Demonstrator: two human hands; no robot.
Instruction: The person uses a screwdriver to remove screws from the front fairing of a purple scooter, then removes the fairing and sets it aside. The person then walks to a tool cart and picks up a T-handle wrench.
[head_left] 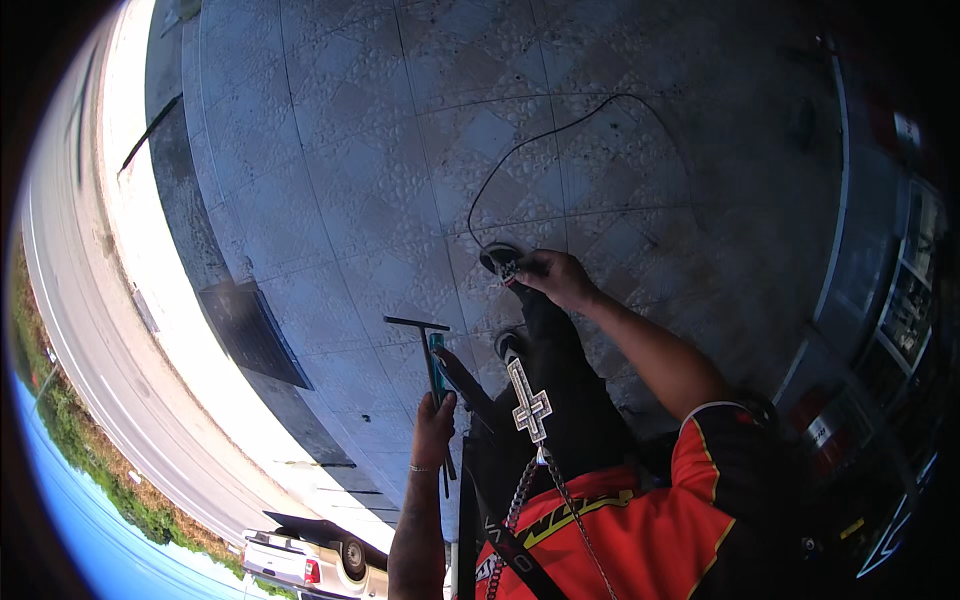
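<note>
My left hand [432, 430] is closed around the handle of a T-shaped squeegee [415, 323], its dark blade pointing away from me. Beside the handle shows a teal part [437, 350], and a dark, flat, long piece [465, 380] slants down next to it. My right hand [560, 278] reaches forward with its fingers pinched on a small, pale, patterned thing [508, 272], too small to name. Behind that thing is my dark shoe [497, 256]. A thin dark cord [540, 137] curves over the tiles and ends, in view, by this hand; whether they touch I cannot tell.
Patterned tiles [350, 150] cover the ground. A dark grate or mat [255, 330] lies at the left, near a bright strip and the road [110, 370]. A pickup truck [310, 560] stands lower left. Glass panels [908, 280] line the right. A cross pendant [530, 405] hangs before me.
</note>
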